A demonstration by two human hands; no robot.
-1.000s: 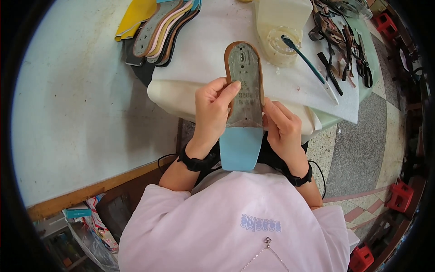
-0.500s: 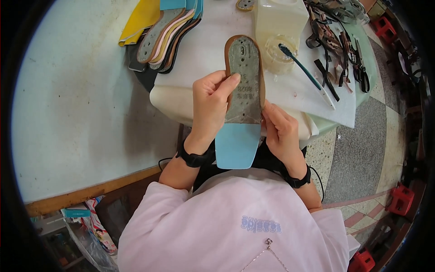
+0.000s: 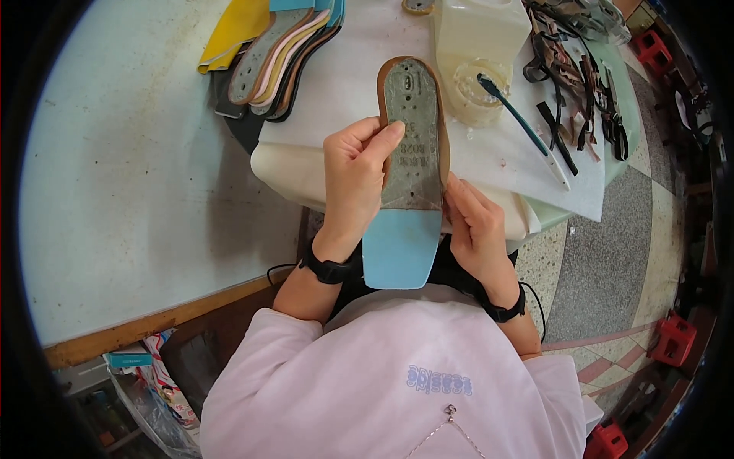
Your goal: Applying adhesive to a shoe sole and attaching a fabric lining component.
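Note:
Upright in front of me is a shoe insole [image 3: 413, 172], grey with printed marks and small holes, blue at its near end, with a brown edging along its sides. My left hand [image 3: 355, 180] grips its left side, the thumb pressed on the grey face. Lower on the right side, my right hand [image 3: 478, 226] has its fingers pinched on the brown edging. The fingers behind the insole are hidden.
A stack of insoles [image 3: 267, 65] lies at the far left beside yellow material [image 3: 233, 34]. Beyond the insole stand a translucent container [image 3: 482, 34] and a pale jar [image 3: 475, 111] with a teal-and-white brush [image 3: 524, 130] resting on it. Dark strips [image 3: 556, 126] lie at the right.
The insole and both hands hold nearly the same pose. The table things appear shifted slightly in the picture.

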